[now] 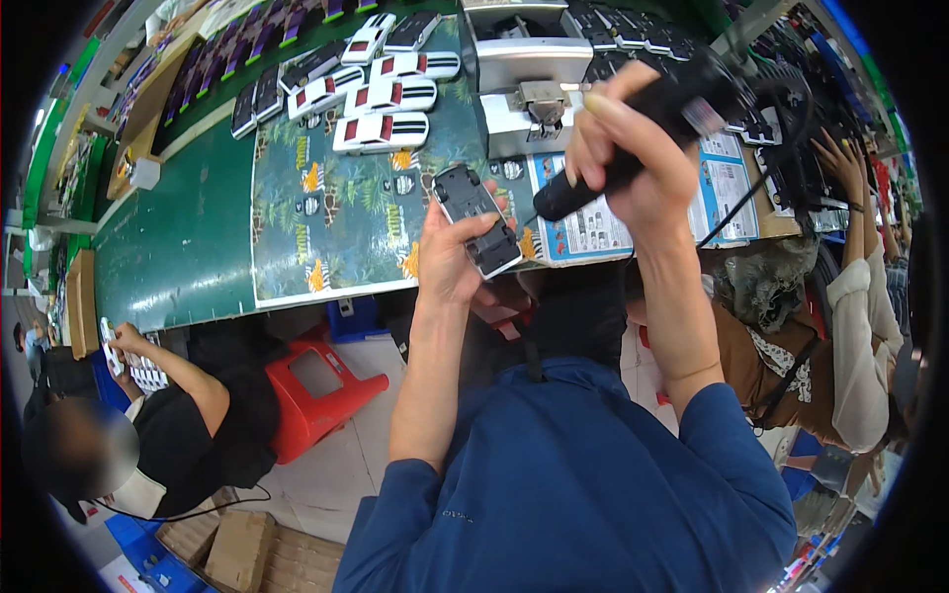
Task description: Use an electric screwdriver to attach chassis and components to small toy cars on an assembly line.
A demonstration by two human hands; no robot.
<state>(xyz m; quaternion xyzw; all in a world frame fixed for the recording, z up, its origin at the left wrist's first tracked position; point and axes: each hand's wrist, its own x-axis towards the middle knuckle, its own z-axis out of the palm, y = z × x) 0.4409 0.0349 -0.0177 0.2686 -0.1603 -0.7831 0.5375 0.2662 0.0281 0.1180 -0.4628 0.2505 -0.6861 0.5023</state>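
My left hand (453, 247) is closed around a toy car (478, 219), its black underside turned up and its light body edge showing. In my right hand (643, 158) is a black electric screwdriver (593, 188), tilted so its thin bit points down and left at the car. The tip sits close to the car's edge; whether it touches cannot be made out. A black cord runs from the tool's rear. Beyond my left hand stand several white toy cars (382, 132) with black stripes and red windows.
A metal fixture box (524, 127) stands at the table's back middle. Black car bases (633, 30) lie behind it. Printed sheets (727, 188) cover the right side of the green table (178, 247). A red stool (316, 395) and a co-worker (188, 395) are at left; another person's arm (855, 188) reaches in at right.
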